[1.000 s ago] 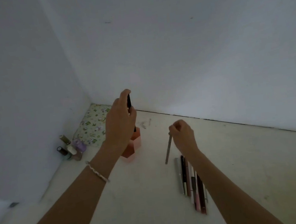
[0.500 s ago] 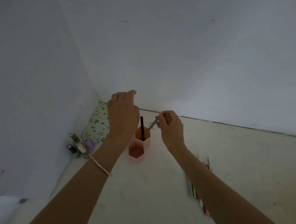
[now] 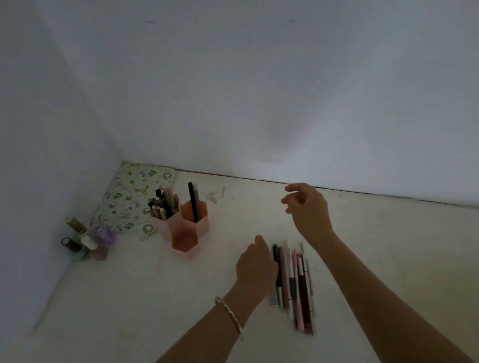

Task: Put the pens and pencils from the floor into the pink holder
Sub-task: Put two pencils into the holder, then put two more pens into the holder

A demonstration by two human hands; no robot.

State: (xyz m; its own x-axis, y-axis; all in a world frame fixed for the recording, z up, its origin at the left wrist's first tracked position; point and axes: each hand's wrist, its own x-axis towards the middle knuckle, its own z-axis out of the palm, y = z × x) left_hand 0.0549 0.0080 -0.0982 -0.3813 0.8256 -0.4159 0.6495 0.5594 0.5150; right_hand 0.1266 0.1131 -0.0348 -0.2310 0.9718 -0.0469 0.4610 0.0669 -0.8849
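left hand [image 3: 256,268]: touching pens [image 3: 295,287], grip unclear
right hand [image 3: 309,209]: loose, empty
pens: light, stiff, slick; pinch mid-barrel

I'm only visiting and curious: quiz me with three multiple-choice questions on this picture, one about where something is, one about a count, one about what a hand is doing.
1. Where does the row of loose pens and pencils lie?
A) on the pale floor
B) on a wooden shelf
C) inside a drawer

2. How many hexagonal cups make up the pink plastic holder?
A) one
B) three
C) six

3. What is the right hand doing?
A) gripping a pen
B) hovering open, holding nothing
C) pressing flat on the floor

Answers:
1 A, the row lies on bare floor beside the left hand.
2 B, two taller cups stand behind one low front cup.
3 B, its fingers are spread in the air with nothing in them.
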